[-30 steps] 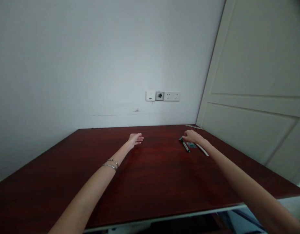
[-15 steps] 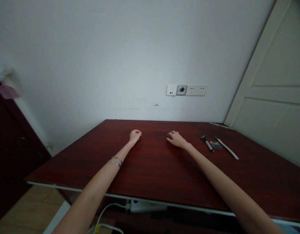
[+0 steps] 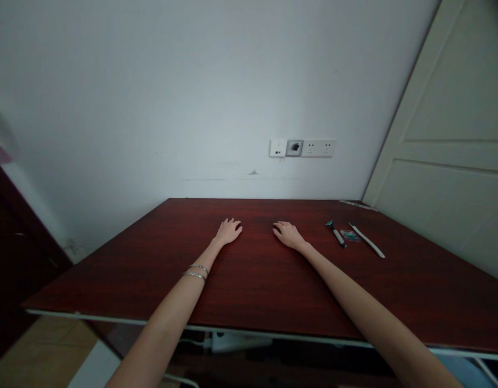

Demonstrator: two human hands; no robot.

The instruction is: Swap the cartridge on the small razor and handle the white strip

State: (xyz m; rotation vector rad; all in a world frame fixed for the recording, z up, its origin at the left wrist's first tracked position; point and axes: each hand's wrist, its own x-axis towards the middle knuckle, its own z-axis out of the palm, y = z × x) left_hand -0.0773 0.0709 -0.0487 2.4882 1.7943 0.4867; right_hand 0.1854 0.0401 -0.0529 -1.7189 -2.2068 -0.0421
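Note:
My left hand (image 3: pixel 228 231) lies palm down on the dark red table (image 3: pixel 249 285), fingers spread and holding nothing. Across from it, my right hand (image 3: pixel 288 234) rests on the same surface with its fingers apart and slightly bent, also without anything in it. A gap of bare tabletop separates the two hands. To the right of my right hand lies a razor (image 3: pixel 336 234) with a grey and black handle. Beside it is a small clear packet (image 3: pixel 350 235) with greenish pieces inside, too small to make out. Farther right lies a long, thin white strip (image 3: pixel 367 240) with a dark tip.
Behind the table stands a white wall with a row of sockets (image 3: pixel 302 148). A pale panelled door (image 3: pixel 451 161) borders the right side. Under the front edge sit a white box-like object (image 3: pixel 241 342) and cables. A flat strip (image 3: pixel 358 205) lies at the back right corner.
My left hand has gone from curled fingers to spread fingers flat on the table. My right hand has settled lower with little shift. The whole view has turned slightly to the right.

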